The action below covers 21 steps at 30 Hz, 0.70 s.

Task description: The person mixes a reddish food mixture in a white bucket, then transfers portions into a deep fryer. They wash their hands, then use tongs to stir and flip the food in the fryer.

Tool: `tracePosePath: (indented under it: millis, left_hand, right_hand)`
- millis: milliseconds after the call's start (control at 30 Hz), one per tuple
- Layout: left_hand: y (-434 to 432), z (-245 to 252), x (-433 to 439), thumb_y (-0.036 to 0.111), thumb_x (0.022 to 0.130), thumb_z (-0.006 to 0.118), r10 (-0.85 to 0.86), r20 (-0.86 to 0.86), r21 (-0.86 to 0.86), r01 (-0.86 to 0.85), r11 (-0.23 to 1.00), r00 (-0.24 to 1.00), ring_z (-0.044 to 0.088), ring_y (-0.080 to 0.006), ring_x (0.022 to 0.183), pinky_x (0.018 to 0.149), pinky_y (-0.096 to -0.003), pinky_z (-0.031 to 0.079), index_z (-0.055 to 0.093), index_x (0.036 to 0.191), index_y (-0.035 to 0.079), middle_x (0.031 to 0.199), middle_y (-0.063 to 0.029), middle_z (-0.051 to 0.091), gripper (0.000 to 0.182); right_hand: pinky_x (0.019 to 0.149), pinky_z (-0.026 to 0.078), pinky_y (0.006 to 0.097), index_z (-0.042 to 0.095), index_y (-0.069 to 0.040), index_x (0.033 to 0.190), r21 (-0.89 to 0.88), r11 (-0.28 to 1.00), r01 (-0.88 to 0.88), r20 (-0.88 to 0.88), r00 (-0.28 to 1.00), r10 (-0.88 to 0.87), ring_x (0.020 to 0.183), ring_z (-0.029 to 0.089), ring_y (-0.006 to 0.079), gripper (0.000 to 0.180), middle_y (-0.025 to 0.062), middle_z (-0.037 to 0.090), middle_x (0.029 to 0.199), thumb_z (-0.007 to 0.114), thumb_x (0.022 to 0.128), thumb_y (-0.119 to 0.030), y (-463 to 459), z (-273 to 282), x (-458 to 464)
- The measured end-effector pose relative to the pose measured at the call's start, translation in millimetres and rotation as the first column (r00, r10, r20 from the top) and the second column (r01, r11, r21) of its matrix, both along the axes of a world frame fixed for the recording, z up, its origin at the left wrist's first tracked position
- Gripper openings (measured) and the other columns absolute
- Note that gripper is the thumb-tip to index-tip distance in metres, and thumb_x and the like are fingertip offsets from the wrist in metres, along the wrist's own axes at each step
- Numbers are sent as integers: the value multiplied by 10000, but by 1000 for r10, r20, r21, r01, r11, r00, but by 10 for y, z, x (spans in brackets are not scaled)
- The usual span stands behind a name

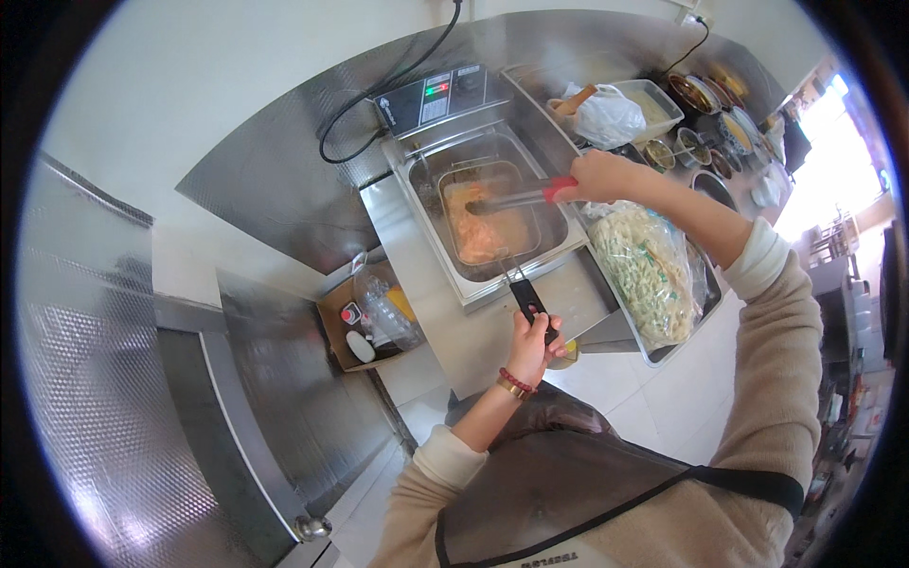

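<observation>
An electric deep fryer (461, 284) stands on a steel counter, its wire basket (529, 250) lowered in the oil. Orange-brown food (477, 238) lies in the bubbling oil; what kind it is I cannot tell. My left hand (534, 344) grips the black handle (527, 297) of the basket at the near side. From the right, my right hand (600, 177) holds red-handled metal tongs (522, 199) over the basket, with their dark tips at the food. Whether the tips pinch a piece is unclear.
Right of the fryer, a metal tray (653, 361) bears a clear plastic bag of pale shreds with green bits (643, 273). Behind are a white plastic bag (611, 117), a plastic tub (671, 106) and several bowls. A cardboard box (330, 323) with bottles sits left. A black cable (323, 135) hangs behind.
</observation>
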<state>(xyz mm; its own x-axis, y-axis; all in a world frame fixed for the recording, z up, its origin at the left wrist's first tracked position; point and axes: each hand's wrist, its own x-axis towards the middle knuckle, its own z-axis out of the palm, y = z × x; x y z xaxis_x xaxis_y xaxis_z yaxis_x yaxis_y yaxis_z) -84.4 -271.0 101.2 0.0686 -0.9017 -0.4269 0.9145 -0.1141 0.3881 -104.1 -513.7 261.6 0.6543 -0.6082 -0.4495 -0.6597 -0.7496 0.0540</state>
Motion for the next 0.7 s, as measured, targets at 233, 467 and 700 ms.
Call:
tracePosePath:
  millis: [233,467,700]
  left_hand:
    - [-7,31,-7,160,910,444,-3,16,23,3,1000,1000,417,-135,553,496,-284,381,336,964,150,827,-40,480,122]
    - [-11,10,-9,154,912,430,-7,22,57,6,998,1000,436,-133,567,492,-276,384,347,981,163,830,-32,484,108]
    - [-81,50,-2,109,921,354,35,47,42,-37,998,998,416,-127,514,458,-288,388,260,953,122,847,-71,469,100]
  right_hand:
    - [669,510,355,642,-21,834,-203,937,-286,-97,958,271,828,634,272,514,111,650,865,637,708,-519,316,-422,153]
    - [664,515,356,655,-52,864,-174,938,-299,-124,952,280,818,639,270,356,102,650,839,646,750,-389,333,-872,241]
    - [659,516,374,665,-48,841,-202,935,-293,-120,954,273,810,638,282,341,125,645,815,633,751,-376,251,-597,130]
